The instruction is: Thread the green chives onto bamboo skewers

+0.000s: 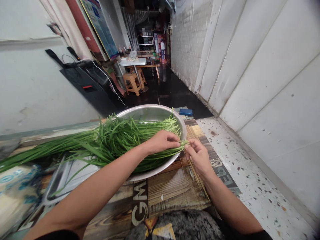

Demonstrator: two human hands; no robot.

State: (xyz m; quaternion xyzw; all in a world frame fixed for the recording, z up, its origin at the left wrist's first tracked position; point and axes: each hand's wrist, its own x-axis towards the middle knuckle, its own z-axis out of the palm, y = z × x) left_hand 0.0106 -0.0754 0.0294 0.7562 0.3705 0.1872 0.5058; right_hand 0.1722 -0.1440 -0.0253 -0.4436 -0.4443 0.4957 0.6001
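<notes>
A big metal basin (147, 176) is heaped with long green garlic chives (125, 135), whose pale stem ends point right. My left hand (163, 140) is closed around a few stems at the basin's right side. Just past the rim, the fingertips of my right hand (198, 156) pinch the pale ends of that same bunch. Under and beside my right hand lie several thin bamboo skewers (198, 178). Whether a skewer is between my right fingers, I cannot make out.
Left of the basin are a clear plastic tray (53, 186) and a white plastic bag (17, 196). A small blue box (186, 112) sits behind the basin. The wood-patterned tabletop (172, 190) borders a speckled floor (232, 160). Farther back stand a stool (131, 83) and a small table (133, 62).
</notes>
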